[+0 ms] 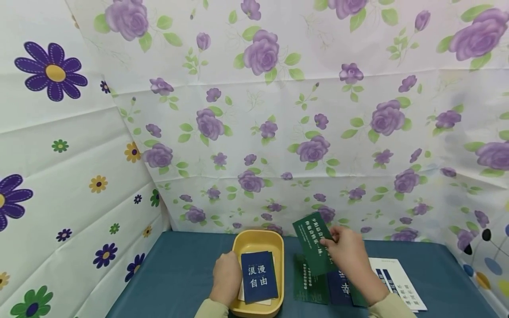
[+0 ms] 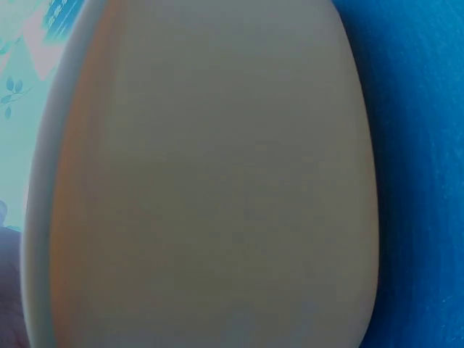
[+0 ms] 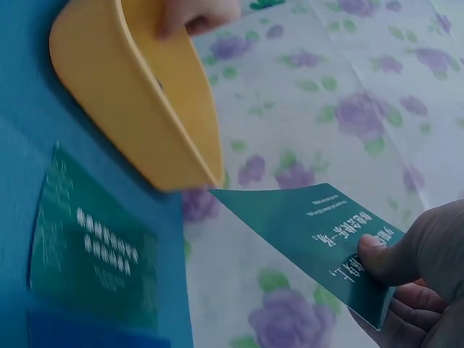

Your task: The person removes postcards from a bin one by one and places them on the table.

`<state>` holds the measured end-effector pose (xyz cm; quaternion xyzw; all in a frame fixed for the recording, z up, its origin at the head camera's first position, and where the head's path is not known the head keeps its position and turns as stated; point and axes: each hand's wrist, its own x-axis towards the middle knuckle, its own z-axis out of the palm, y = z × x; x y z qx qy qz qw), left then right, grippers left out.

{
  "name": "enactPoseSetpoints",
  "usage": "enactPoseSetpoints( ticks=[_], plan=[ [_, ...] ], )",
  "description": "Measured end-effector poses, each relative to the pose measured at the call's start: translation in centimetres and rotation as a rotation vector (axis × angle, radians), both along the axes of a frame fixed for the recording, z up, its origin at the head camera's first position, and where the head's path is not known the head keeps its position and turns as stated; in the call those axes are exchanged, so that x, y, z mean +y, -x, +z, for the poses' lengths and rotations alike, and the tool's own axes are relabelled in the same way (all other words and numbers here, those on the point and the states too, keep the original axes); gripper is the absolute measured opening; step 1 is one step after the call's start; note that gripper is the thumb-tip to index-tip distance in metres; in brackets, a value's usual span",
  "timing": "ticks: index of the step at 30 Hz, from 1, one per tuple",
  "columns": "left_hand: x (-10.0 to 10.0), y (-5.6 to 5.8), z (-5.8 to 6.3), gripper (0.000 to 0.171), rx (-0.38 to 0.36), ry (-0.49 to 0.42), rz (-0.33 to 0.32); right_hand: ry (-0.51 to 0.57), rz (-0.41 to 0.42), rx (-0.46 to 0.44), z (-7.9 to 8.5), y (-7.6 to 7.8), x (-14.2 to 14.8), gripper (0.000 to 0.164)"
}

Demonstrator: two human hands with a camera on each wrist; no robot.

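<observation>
My left hand grips the left rim of a yellow plastic box. A dark blue card with white characters lies in the box on top of other cards, whose edges peek out. My right hand pinches a green card with white writing between thumb and fingers, tilted above the table to the right of the box. In the right wrist view the thumb presses on the printed face of this card. The left wrist view is filled by the pale outer wall of the box.
Right of the box, another green card and a blue card lie on the dark blue table. A white printed sheet lies further right. Flowered cloth hangs behind and at the sides.
</observation>
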<state>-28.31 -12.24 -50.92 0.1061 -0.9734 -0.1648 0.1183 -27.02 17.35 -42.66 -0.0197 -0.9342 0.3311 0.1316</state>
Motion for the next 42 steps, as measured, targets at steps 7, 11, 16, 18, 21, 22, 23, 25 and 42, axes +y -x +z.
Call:
enactPoseSetpoints(
  ticks=[7,11,16,18,21,22,23,25,42],
  plan=[
    [0.0,0.1,-0.3,0.011,-0.008,0.002,0.002,-0.022,-0.047,-0.056,0.3,-0.4,4.6,0.034],
    [0.1,0.1,-0.3,0.010,-0.002,0.006,-0.004,-0.056,-0.081,-0.060,0.3,-0.6,7.4,0.051],
    [0.0,0.1,-0.2,0.010,0.008,0.020,0.000,-0.096,-0.127,-0.056,0.3,-1.1,10.5,0.056],
    [0.0,0.2,-0.1,0.010,0.007,0.022,0.003,-0.110,-0.143,-0.050,0.2,-1.2,11.5,0.052],
    [0.1,0.2,-0.1,0.010,0.002,0.023,0.004,-0.122,-0.172,-0.060,-0.1,-1.4,13.0,0.044],
    [0.1,0.3,-0.1,0.010,-0.001,0.023,0.004,-0.124,-0.186,-0.065,-0.2,-1.4,13.6,0.045],
    [0.1,0.3,-0.1,0.010,-0.005,0.021,0.004,-0.127,-0.201,-0.068,-0.3,-1.4,14.2,0.047],
    [0.1,0.3,-0.1,0.011,-0.007,0.019,0.004,-0.120,-0.232,-0.091,-0.3,-1.4,15.4,0.051],
    [0.2,0.2,-0.2,0.012,-0.030,0.017,0.018,-0.176,-0.238,-0.368,-5.0,-1.5,22.6,0.076]
  ],
)
